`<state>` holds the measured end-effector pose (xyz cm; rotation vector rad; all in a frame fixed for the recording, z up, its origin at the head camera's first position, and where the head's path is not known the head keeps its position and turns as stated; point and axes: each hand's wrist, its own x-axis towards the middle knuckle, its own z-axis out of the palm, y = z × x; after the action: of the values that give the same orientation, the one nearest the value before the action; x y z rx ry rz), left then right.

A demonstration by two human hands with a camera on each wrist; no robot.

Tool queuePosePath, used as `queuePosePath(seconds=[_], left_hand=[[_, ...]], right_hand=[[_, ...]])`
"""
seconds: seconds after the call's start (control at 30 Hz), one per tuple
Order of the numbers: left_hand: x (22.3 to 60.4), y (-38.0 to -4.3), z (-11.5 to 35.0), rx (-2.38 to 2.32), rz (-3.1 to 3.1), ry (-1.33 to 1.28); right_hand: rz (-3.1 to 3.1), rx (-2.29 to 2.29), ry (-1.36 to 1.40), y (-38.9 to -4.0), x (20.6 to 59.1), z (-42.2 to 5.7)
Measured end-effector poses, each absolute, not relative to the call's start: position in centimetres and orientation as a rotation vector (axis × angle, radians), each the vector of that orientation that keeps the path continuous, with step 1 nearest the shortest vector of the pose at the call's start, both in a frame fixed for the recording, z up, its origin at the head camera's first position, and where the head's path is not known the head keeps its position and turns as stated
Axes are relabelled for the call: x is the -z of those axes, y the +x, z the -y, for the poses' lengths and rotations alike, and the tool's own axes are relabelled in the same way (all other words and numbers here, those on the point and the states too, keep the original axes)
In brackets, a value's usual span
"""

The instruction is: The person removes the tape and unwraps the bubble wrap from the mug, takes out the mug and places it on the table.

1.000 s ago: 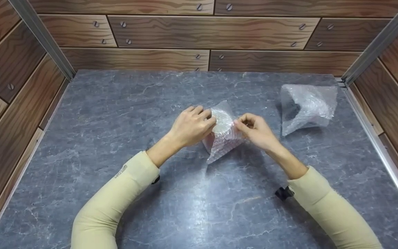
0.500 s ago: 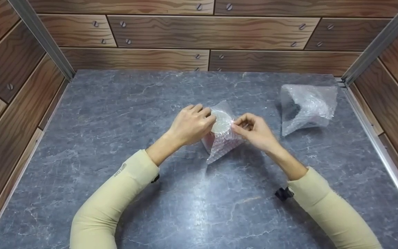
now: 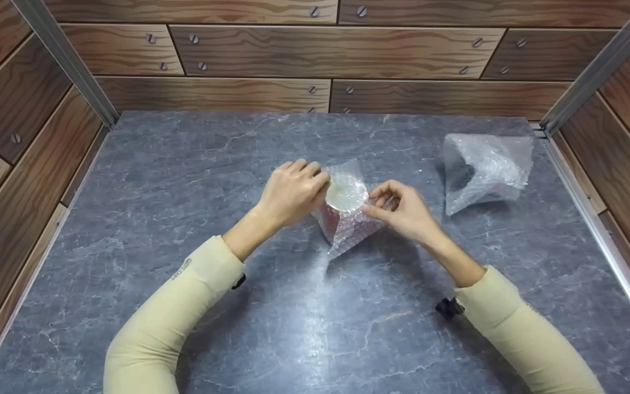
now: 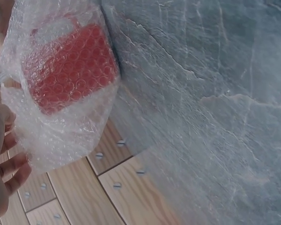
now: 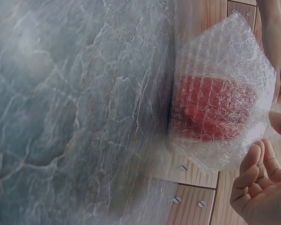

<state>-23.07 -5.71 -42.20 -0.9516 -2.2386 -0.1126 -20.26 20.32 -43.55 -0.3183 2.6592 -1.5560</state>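
Observation:
A red mug stands inside a clear bubble wrap pouch; its handle loop shows through the film in the left wrist view. From the head view its pale round top faces up between the hands. At the pouch's upper left edge, my left hand pinches the film between thumb and forefinger, its other fingers loosely bent. On the opposite side my right hand touches the film with thumb and fingertips apart. Part of the pouch's left side is hidden behind the left hand.
A second bubble wrap pouch lies at the back right of the grey marbled table. Wood-patterned walls and metal frame rails border the table on the back and sides.
The left hand has shifted a little left, and the mug's top shows more fully. The right thumb and forefinger have spread apart slightly. The second pouch has stayed in place.

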Motion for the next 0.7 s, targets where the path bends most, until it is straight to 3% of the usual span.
queuePosePath(seconds=[0.7], left_hand=[[42.2, -25.4, 7.3, 0.338, 2.266, -0.780]], right_hand=[[-2.695, 1.534, -0.302, -19.9, 43.4, -20.2]])
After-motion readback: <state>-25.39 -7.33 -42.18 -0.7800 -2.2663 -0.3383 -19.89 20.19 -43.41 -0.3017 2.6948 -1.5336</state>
